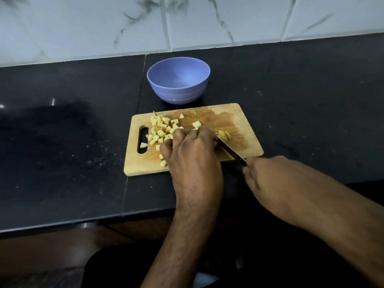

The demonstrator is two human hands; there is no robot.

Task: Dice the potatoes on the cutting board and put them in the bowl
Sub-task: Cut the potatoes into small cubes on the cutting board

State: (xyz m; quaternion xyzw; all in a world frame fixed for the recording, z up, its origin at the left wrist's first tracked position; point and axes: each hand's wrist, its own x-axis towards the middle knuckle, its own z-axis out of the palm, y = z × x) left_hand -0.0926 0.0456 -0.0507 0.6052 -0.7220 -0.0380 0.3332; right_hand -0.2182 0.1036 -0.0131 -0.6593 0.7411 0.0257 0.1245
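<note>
While the left hand (pixel 193 146) curls down over potato on the cutting board (pixel 245 129), the right hand (pixel 268 175) grips the knife (pixel 230 151), its blade just right of the left knuckles. Dicing continues, I judge; diced pieces (pixel 161 129) lie beyond the left fingers, the bowl (pixel 178 94) farther off. Next: careful downward cuts.

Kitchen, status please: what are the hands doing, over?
Right hand grips steel knife; left hand steadies uncut potato pieces. Pale diced cubes on wooden cutting board. Blue plastic bowl empty, path unobstructed.
</note>
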